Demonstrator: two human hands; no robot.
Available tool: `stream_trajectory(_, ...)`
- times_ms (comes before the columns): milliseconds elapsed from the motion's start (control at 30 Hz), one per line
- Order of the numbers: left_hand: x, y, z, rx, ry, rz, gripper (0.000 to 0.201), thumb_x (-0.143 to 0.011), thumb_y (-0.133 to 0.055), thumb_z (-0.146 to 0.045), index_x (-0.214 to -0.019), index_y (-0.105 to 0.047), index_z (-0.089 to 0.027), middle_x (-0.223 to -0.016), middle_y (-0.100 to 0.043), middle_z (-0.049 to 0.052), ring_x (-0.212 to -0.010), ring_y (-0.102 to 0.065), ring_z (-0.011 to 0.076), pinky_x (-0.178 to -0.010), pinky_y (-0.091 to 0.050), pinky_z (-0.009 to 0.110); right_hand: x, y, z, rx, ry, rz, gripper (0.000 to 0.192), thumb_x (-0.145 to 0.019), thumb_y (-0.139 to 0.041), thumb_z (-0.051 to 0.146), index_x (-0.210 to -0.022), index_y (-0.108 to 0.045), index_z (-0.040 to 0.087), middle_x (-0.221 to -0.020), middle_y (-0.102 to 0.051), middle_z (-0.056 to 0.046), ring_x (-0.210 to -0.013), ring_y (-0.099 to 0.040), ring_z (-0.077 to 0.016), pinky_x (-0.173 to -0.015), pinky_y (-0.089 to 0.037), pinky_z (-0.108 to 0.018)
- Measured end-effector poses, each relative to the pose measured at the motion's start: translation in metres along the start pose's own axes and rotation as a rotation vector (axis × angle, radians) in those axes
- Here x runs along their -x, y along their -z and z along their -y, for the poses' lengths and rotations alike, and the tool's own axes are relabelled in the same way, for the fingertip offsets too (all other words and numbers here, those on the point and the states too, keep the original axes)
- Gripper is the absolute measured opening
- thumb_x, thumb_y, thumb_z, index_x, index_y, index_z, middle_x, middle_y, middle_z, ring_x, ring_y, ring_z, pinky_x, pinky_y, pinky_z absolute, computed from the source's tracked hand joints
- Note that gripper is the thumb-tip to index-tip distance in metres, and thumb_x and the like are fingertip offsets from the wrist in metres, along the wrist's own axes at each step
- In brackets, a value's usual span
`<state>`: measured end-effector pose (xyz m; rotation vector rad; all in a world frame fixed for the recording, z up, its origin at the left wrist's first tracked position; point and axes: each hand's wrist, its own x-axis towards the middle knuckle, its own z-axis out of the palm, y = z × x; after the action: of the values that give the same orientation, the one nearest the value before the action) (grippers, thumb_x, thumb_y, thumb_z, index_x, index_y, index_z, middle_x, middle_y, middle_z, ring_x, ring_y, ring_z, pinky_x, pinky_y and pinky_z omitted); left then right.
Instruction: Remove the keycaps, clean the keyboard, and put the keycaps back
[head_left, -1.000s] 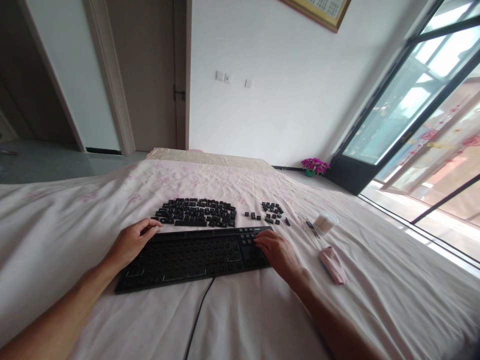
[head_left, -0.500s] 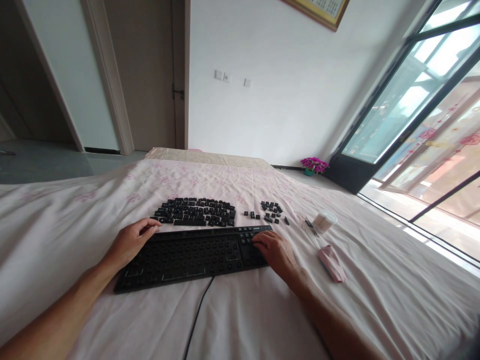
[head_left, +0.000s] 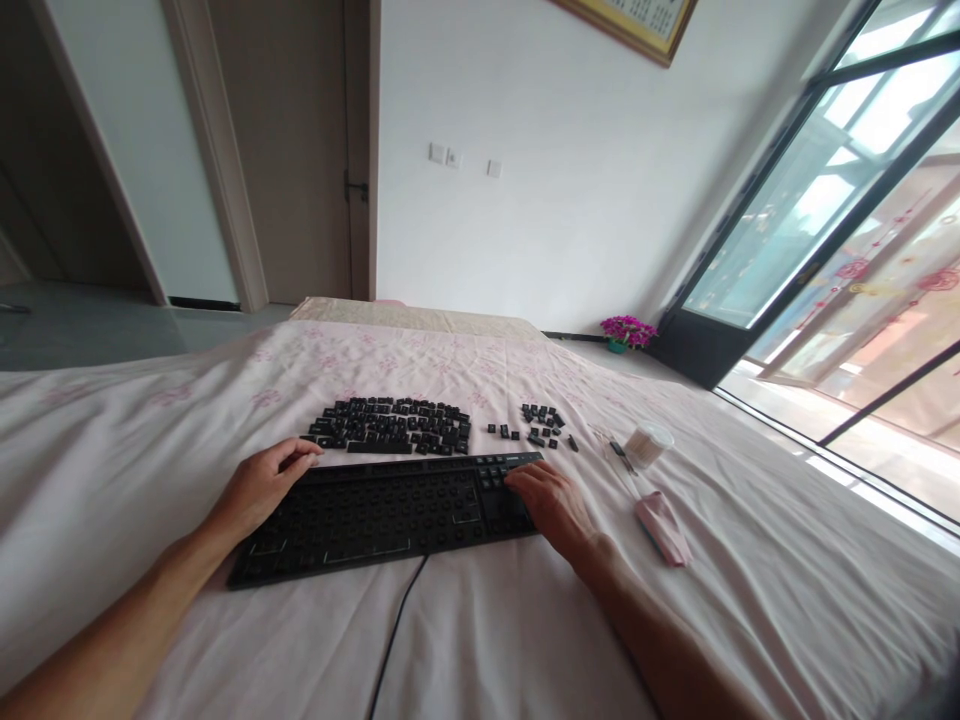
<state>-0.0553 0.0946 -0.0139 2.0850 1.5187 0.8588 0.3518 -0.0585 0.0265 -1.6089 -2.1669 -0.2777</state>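
Observation:
A black keyboard [head_left: 375, 515] lies on a pale pink bedsheet [head_left: 135, 430], most of its keycaps off. My left hand [head_left: 259, 485] grips its far left corner, fingers curled over the top edge. My right hand [head_left: 551, 503] lies palm down on the number pad at the right end, fingertips on the few keys still fitted; whether it pinches one is hidden. Behind the keyboard sits a large pile of loose black keycaps [head_left: 390, 425], and a smaller scatter of keycaps [head_left: 541, 420] lies to its right.
The keyboard's cable [head_left: 394, 630] runs toward me over the sheet. Right of the keyboard are a small round clear tub [head_left: 649, 443], a thin dark tool [head_left: 621, 452] and a pink folded item [head_left: 661, 528]. A pot of purple flowers [head_left: 628, 331] stands by the glass doors.
Both hands stay where they were on the keyboard; my right fingers have shifted slightly on the number pad. The view has drifted a little.

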Motion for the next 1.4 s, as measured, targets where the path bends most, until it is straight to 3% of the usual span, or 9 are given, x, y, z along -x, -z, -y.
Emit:
stream_trajectory(233,0.0,0.0,0.0,0.016,-0.015,0.004,0.035,-0.083,-0.047,-0.048,-0.099,-0.067,-0.025,-0.102,-0.073,0.0,-0.096,-0.066,0.0222,-0.086,-0.047,0.026,-0.002,0.001,-0.006,-0.062,0.08,0.031,0.028,-0.095,-0.045,0.02,-0.098,-0.073,0.024,-0.092,-0.072,-0.005,-0.088,-0.063,-0.0183,-0.078,-0.051,-0.03)
stream_trajectory(533,0.0,0.0,0.0,0.009,-0.014,0.011,0.034,-0.084,-0.047,-0.047,-0.099,-0.067,-0.025,-0.102,-0.072,-0.002,-0.095,-0.065,0.0207,-0.084,-0.046,0.024,0.001,-0.004,-0.01,-0.113,0.015,0.013,0.027,-0.095,-0.048,0.024,-0.105,-0.073,0.025,-0.102,-0.073,-0.004,-0.093,-0.064,-0.0187,-0.083,-0.051,-0.031)
stream_trajectory(867,0.0,0.0,0.002,0.006,-0.022,0.002,0.032,-0.084,-0.047,-0.046,-0.099,-0.067,-0.025,-0.103,-0.072,-0.002,-0.097,-0.065,0.021,-0.086,-0.045,0.025,0.0,-0.01,-0.009,-0.285,-0.027,-0.03,0.027,-0.093,-0.049,0.017,-0.096,-0.075,0.024,-0.1,-0.071,-0.005,-0.089,-0.065,-0.0163,-0.082,-0.053,-0.03)
stream_trajectory(1067,0.0,0.0,0.002,0.007,-0.023,-0.004,0.033,-0.084,-0.048,-0.047,-0.099,-0.067,-0.025,-0.101,-0.072,-0.002,-0.096,-0.066,0.0211,-0.086,-0.045,0.025,-0.001,-0.005,-0.004,-0.255,-0.062,-0.033,0.024,-0.089,-0.053,0.017,-0.093,-0.076,0.025,-0.097,-0.069,-0.006,-0.087,-0.064,-0.0171,-0.08,-0.053,-0.031)
stream_trajectory(1267,0.0,0.0,0.002,0.013,-0.019,0.004,0.032,-0.084,-0.048,-0.046,-0.099,-0.067,-0.026,-0.102,-0.072,-0.002,-0.096,-0.065,0.0204,-0.085,-0.045,0.024,0.002,-0.004,-0.004,-0.207,-0.048,-0.018,0.046,-0.076,-0.044,0.0,-0.098,-0.076,0.025,-0.097,-0.066,-0.006,-0.088,-0.061,-0.0177,-0.081,-0.051,-0.032)
stream_trajectory(1400,0.0,0.0,0.002,0.016,-0.017,-0.003,0.032,-0.083,-0.048,-0.046,-0.098,-0.067,-0.026,-0.102,-0.072,-0.002,-0.095,-0.066,0.0205,-0.085,-0.045,0.024,0.005,-0.006,-0.005,-0.161,-0.062,0.004,0.049,-0.076,-0.042,-0.002,-0.099,-0.076,0.026,-0.095,-0.066,-0.006,-0.088,-0.059,-0.018,-0.079,-0.05,-0.031)
